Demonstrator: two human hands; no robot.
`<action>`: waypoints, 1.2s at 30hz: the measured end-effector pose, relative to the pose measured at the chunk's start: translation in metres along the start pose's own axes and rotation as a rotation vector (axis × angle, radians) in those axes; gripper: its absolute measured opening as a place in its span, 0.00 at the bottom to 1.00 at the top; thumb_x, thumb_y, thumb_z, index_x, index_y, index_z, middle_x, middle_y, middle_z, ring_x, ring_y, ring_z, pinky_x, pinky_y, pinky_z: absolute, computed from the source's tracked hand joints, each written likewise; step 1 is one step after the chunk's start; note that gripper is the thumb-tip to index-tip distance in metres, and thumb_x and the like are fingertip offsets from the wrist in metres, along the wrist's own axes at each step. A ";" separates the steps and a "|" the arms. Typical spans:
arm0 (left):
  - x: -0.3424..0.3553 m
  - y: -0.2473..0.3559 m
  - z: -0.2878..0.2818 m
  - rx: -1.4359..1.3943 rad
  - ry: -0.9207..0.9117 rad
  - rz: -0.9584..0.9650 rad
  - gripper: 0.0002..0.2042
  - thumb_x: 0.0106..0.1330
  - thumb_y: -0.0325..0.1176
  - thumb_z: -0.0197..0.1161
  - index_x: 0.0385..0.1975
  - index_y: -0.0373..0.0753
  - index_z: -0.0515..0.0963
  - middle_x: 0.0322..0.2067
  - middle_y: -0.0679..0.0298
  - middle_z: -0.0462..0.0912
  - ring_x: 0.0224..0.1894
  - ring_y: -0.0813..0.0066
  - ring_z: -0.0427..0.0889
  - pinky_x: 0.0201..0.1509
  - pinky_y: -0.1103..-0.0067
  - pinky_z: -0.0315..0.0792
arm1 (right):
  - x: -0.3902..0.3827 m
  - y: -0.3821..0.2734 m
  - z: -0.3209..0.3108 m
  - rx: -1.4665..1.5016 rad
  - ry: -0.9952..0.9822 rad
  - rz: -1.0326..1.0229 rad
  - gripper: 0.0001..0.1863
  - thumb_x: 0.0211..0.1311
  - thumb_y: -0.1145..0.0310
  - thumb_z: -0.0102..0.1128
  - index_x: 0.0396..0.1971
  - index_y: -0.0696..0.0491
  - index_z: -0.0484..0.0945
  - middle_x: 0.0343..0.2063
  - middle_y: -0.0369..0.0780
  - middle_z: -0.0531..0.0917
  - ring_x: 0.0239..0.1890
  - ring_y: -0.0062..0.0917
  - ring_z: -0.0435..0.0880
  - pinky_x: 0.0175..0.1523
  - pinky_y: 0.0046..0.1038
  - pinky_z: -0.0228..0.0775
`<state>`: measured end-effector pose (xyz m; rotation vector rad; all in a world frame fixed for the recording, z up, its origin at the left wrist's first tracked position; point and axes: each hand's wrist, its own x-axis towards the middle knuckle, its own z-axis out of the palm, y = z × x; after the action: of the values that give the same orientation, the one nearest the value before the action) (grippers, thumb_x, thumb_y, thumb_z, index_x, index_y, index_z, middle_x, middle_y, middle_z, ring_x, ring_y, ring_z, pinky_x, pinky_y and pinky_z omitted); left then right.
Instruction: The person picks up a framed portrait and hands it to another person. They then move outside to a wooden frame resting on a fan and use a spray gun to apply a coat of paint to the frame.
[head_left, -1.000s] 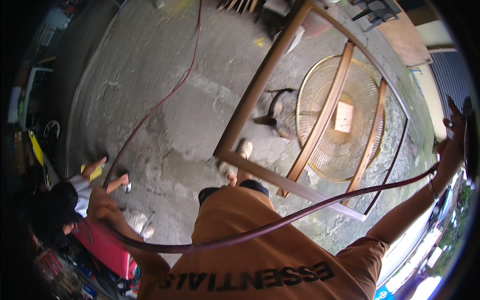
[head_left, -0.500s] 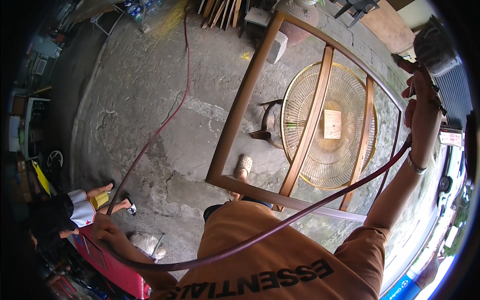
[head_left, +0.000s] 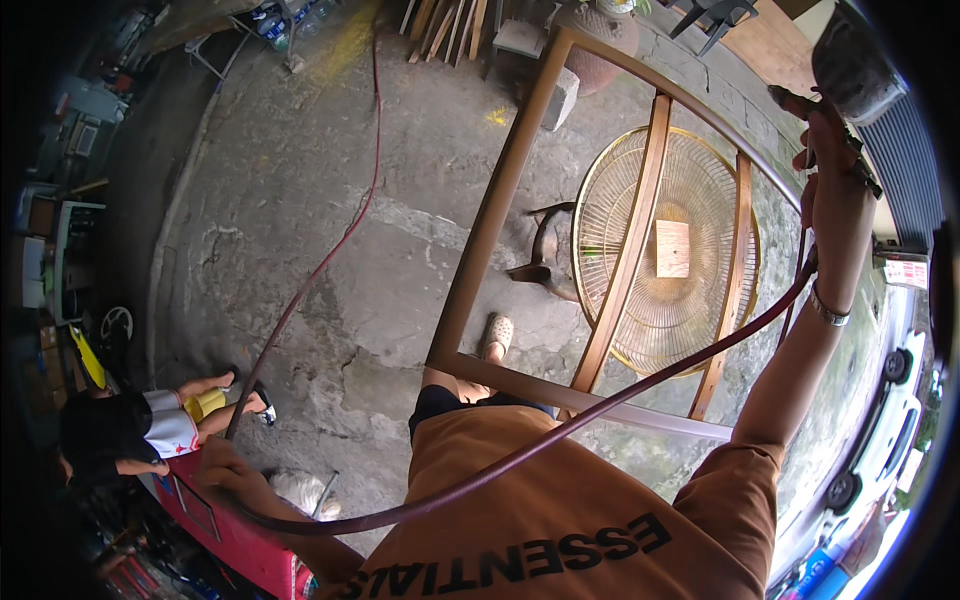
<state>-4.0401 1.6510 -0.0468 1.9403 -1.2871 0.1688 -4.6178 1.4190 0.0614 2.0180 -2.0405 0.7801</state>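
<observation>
Read as a clock face, the view puts the gun [head_left: 792, 102] out at two o'clock, near the rim, with its grey cup [head_left: 860, 72] on top. The right hand [head_left: 834, 165] has its fingers curled closely round the grip; the far side of that hold is hidden. At eight o'clock the left hand [head_left: 226, 473] is in shade, its fingers bent round the hose [head_left: 600, 408], though how tightly I cannot tell.

The gun looks rigid and probably top-heavy, more so if the cup holds liquid, which cannot be seen. The grip below the cup seems the right place to hold it, wrist firm and cup level. The hose looks rubbery: bendy but springy, likely heavy enough along its length to drag on the gun. A loose loop in the left hand should take some of that pull.

Nearer the middle, also at two o'clock, lies the brown frame [head_left: 497, 205], above a round wire rack [head_left: 600, 190], with two slats [head_left: 628, 250] seemingly passing beneath it. The frame looks stiff but thin-railed; opposite rails would suit a two-handed lift. If its finish is wet, it would be slippery and easily marked.
</observation>
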 end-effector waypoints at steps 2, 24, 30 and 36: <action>0.004 -0.002 0.002 -0.075 -0.018 0.035 0.24 0.73 0.40 0.38 0.11 0.39 0.59 0.13 0.65 0.61 0.17 0.73 0.61 0.25 0.78 0.57 | 0.003 0.003 0.000 -0.105 0.064 -0.074 0.17 0.72 0.59 0.43 0.54 0.46 0.76 0.24 0.32 0.78 0.07 0.08 0.64 0.10 0.15 0.48; 0.225 -0.151 0.078 -0.444 -0.141 0.354 0.33 0.69 0.62 0.40 0.10 0.37 0.61 0.10 0.64 0.63 0.14 0.74 0.61 0.18 0.79 0.53 | -0.023 -0.193 0.010 0.371 -0.003 0.620 0.20 0.69 0.56 0.49 0.53 0.51 0.76 0.23 0.34 0.80 0.07 0.08 0.62 0.11 0.15 0.48; 0.272 -0.141 0.107 -0.524 -0.146 0.575 0.30 0.71 0.53 0.44 0.10 0.38 0.62 0.09 0.65 0.63 0.13 0.72 0.64 0.19 0.77 0.56 | -0.007 -0.169 0.019 -0.080 0.132 0.553 0.19 0.70 0.55 0.46 0.50 0.50 0.78 0.20 0.36 0.79 0.10 0.13 0.69 0.16 0.22 0.59; 0.303 -0.135 0.135 -0.498 -0.189 0.604 0.30 0.71 0.52 0.46 0.09 0.37 0.65 0.08 0.66 0.62 0.12 0.71 0.64 0.18 0.76 0.54 | -0.009 -0.158 0.011 -0.267 0.315 0.506 0.18 0.72 0.55 0.40 0.51 0.41 0.78 0.23 0.36 0.80 0.09 0.13 0.68 0.14 0.20 0.57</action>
<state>-3.8239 1.3661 -0.0592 1.1340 -1.8134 -0.0400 -4.4615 1.4299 0.0859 1.1659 -2.3285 0.7879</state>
